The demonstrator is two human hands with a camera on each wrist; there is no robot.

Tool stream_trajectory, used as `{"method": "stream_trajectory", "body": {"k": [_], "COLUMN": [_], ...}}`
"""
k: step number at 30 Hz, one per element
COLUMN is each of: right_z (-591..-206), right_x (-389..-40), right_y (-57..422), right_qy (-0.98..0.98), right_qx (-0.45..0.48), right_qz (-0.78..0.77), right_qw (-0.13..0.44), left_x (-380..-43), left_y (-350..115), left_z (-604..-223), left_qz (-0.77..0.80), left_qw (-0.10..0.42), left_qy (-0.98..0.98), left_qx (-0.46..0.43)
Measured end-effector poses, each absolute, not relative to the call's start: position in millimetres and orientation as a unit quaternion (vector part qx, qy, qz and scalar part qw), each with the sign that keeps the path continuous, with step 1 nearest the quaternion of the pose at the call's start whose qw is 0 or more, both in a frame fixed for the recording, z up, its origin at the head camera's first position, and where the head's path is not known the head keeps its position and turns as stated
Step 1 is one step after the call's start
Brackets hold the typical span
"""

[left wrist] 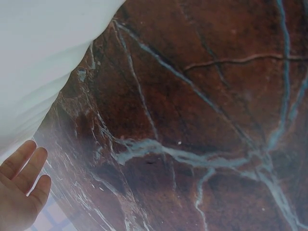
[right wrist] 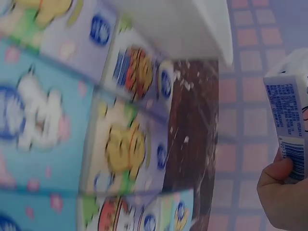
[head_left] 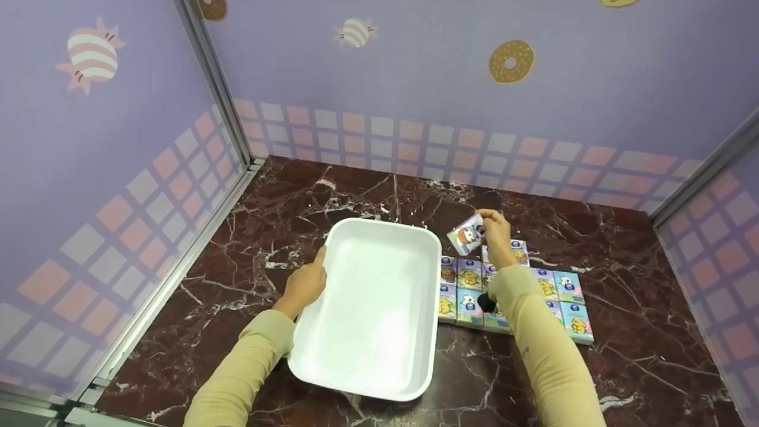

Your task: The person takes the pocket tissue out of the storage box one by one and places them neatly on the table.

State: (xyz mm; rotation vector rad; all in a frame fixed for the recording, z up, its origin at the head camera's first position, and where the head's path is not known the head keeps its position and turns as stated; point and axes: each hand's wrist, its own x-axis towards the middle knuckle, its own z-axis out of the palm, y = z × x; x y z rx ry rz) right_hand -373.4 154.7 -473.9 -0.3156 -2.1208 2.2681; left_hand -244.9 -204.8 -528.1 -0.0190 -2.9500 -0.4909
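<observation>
My right hand (head_left: 497, 232) pinches a small pocket tissue pack (head_left: 466, 235) with a cartoon print, lifted above the far side of the pack rows. In the right wrist view the thumb lies on its side face, near a barcode. A white plastic tub (head_left: 364, 308) stands left of the packs with nothing inside. My left hand (head_left: 305, 286) is at the tub's left rim. From the left wrist, its fingers (left wrist: 32, 173) look straight, beside the outer wall. Rows of similar tissue packs (head_left: 469, 303) lie side by side under my right forearm, which hides some of them.
The dark red marble tabletop (head_left: 237, 332) carries everything. Purple panels (head_left: 415, 71) with candy and donut prints enclose it at the back and sides. The tub's right wall stands against the leftmost packs. Small white bits (head_left: 384, 209) are scattered behind the tub.
</observation>
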Motion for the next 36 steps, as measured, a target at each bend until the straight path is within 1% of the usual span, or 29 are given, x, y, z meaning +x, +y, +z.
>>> {"method": "stream_trajectory", "body": {"k": [5, 13, 16, 21, 25, 29, 32, 36], "right_z": [-479, -500, -505, -509, -511, -516, -521, -526], "right_x": [-372, -370, -367, -362, -358, -354, -354, -352], "right_y": [185, 230, 243, 261, 272, 282, 289, 295], "right_qy": [-0.697, -0.729, -0.742, -0.769, -0.764, -0.769, -0.789, -0.818], "right_qx": [-0.107, -0.134, -0.143, -0.158, -0.180, -0.194, -0.194, -0.194], "right_qz": [0.709, 0.671, 0.654, 0.619, 0.619, 0.609, 0.583, 0.542], "right_qw": [0.006, 0.035, 0.037, 0.018, -0.006, -0.005, 0.001, -0.011], "left_x": [-246, -246, -246, -246, -245, -246, -247, -247], "left_y": [-205, -206, -206, -206, -205, -205, -205, -205], "left_z": [-529, -532, -533, -532, -531, -531, -531, -532], "left_qz": [-0.155, -0.158, -0.159, -0.161, -0.162, -0.159, -0.162, -0.167], "left_qw": [0.075, 0.077, 0.075, 0.082, 0.090, 0.078, 0.061, 0.055], "left_qy": [-0.985, -0.984, -0.984, -0.984, -0.983, -0.984, -0.985, -0.984], "left_qx": [-0.001, 0.001, 0.002, 0.002, -0.003, -0.005, -0.001, 0.002]}}
